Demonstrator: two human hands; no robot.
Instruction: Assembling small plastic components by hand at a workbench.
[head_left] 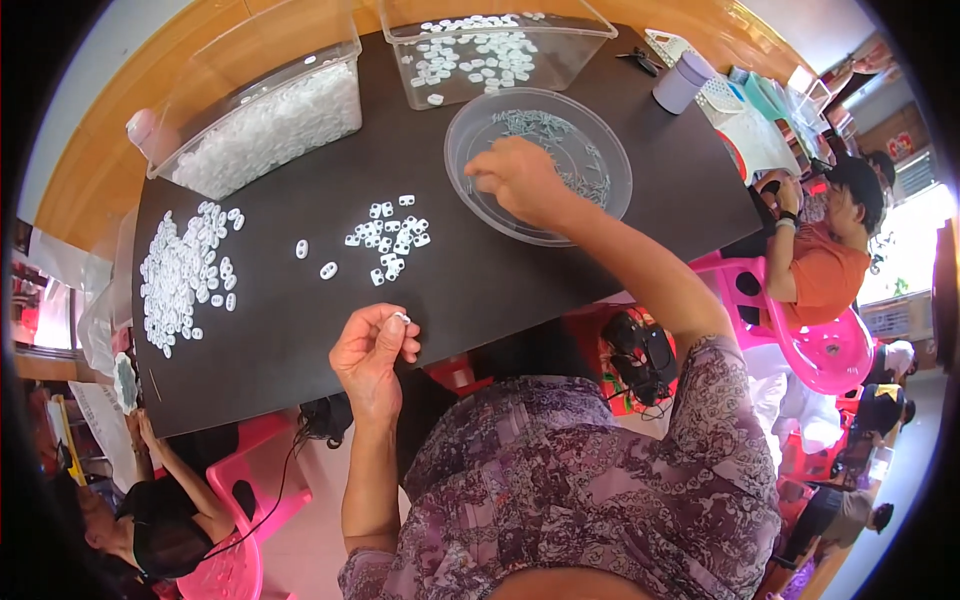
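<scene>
My left hand (372,352) is at the table's near edge, thumb and fingers pinching a small white plastic piece (401,317). Over the left part of a clear round bowl (625,205) hovers my right hand (522,182), its fingers curled together; anything between the fingertips is too small to make out. Small grey screws (540,125) lie scattered in the bowl. Just beyond my left hand spreads a loose cluster of white plastic pieces with dark openings (385,235). Two oval white pieces (329,270) with holes lie apart, left of that cluster.
On the dark table (300,340), a larger heap of oval white pieces (185,275) covers the left side. Clear bins of white parts (270,130) stand along the back. A lilac lidded container (683,82) and black-handled snips (640,62) sit back right. People sit on both sides.
</scene>
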